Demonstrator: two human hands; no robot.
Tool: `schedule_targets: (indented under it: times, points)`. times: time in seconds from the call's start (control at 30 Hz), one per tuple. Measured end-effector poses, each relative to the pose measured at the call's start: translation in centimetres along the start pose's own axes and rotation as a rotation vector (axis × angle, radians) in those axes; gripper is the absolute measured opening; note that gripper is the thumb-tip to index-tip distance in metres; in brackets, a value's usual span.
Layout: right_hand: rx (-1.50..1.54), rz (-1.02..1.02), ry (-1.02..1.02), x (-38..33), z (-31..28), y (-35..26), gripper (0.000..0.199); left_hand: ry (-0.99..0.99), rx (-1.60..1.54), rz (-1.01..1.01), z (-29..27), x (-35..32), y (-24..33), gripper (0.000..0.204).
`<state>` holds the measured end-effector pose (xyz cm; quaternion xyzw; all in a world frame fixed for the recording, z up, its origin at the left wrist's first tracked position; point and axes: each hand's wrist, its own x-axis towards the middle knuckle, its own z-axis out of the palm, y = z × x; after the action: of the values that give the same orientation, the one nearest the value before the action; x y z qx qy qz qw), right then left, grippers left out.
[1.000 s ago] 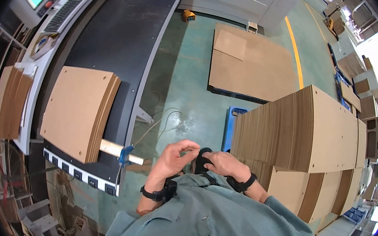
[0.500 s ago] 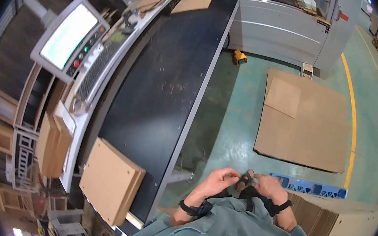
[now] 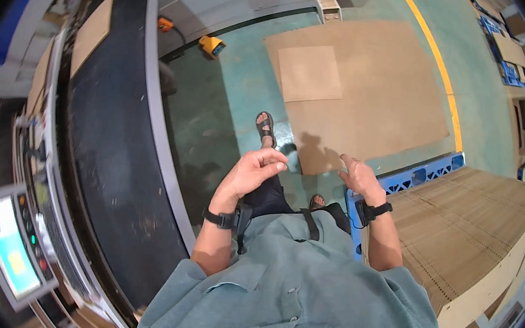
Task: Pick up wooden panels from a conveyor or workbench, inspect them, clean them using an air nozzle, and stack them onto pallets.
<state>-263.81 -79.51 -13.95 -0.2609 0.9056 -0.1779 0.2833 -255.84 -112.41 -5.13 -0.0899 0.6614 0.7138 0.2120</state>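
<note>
My left hand (image 3: 253, 174) is held in front of my body above the floor, palm turned inward, fingers loosely bent with a gap to the thumb. Nothing shows in it. My right hand (image 3: 363, 180) hovers near the blue pallet (image 3: 425, 173), its fingers stretched and apart, also without anything. Both wrists wear black bands. Beyond the hands a large brown cardboard sheet (image 3: 385, 93) lies on the floor, bearing a smaller square sheet (image 3: 310, 74). Neither hand touches them.
On the left runs a long black machine table (image 3: 116, 129) with a board (image 3: 92, 34) at its far end. A control screen (image 3: 10, 246) stands at lower left. A yellow foot pedal (image 3: 211, 46) sits on the floor. Stacked brown sheets (image 3: 461, 217) rise at my right.
My body has turned to the right and the view has swung with it. My hands, close together before, are now apart. The stacked boards on the table's near end have left view.
</note>
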Motion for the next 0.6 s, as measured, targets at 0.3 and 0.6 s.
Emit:
schedule_targets:
  times: [0.3, 0.6]
  points:
    - [0.352, 0.501, 0.104, 20.6, 6.3, 7.1, 0.078, 0.234, 0.308, -0.289, -21.6, 24.1, -20.5, 0.016]
    - [0.203, 0.685, 0.382, 39.5, 14.8, 23.4, 0.080, 0.205, 0.625, -0.502, -23.6, 39.2, -39.0, 0.027]
